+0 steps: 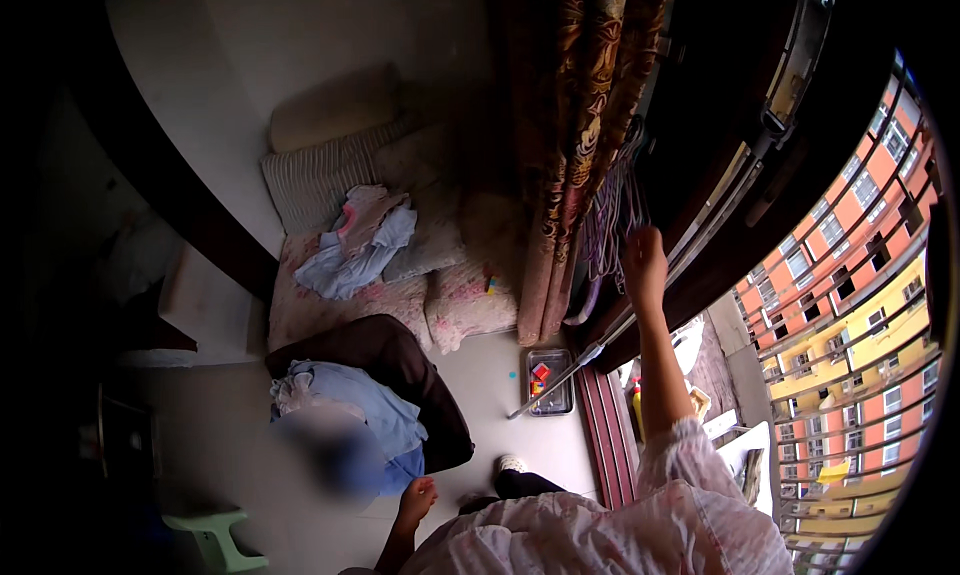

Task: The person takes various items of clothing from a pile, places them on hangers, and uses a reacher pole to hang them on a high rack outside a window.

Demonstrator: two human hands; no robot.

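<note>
My right hand (645, 257) is raised at the dark window frame, closed, beside a bunch of purple hangers (615, 215). A slanting metal pole (555, 385) runs up past this wrist; what the fingers hold, if anything, is hidden. Low in the view, my left hand (416, 499) hangs with curled fingers and nothing visible in them. Close to it lies a heap of light blue clothes (375, 405) in a dark brown, soft-sided basket or bag (440, 410). Part of that heap is blurred.
A floral cushioned seat (380, 320) bears pillows and a pile of clothes (365, 240). Patterned curtains (570, 175) hang beside the window. On the floor are a tray (563, 405) with coloured blocks and a green stool (220, 540). Window bars (850, 350) stand at right.
</note>
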